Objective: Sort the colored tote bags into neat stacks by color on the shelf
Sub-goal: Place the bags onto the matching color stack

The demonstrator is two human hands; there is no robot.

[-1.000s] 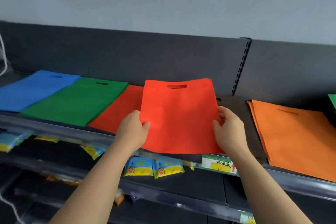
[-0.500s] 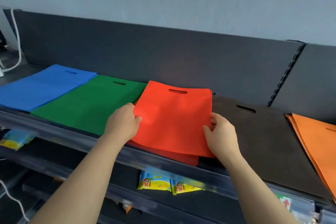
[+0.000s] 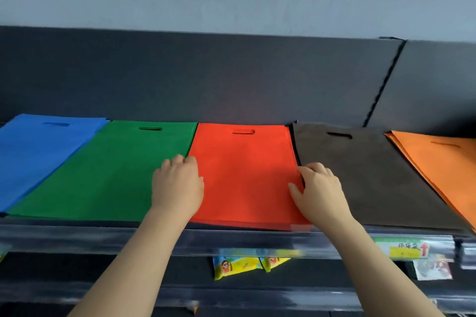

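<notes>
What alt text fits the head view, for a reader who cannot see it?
A person's left hand and right hand hold the side edges of the red stack of tote bags, flat on a dark shelf. Beside it lie the blue stack and green stack on the left, the brown stack and orange stack on the right.

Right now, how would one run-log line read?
stage: red stack flat on shelf, between green stack and brown stack | left hand: touches its left edge | right hand: grips its right edge
</notes>
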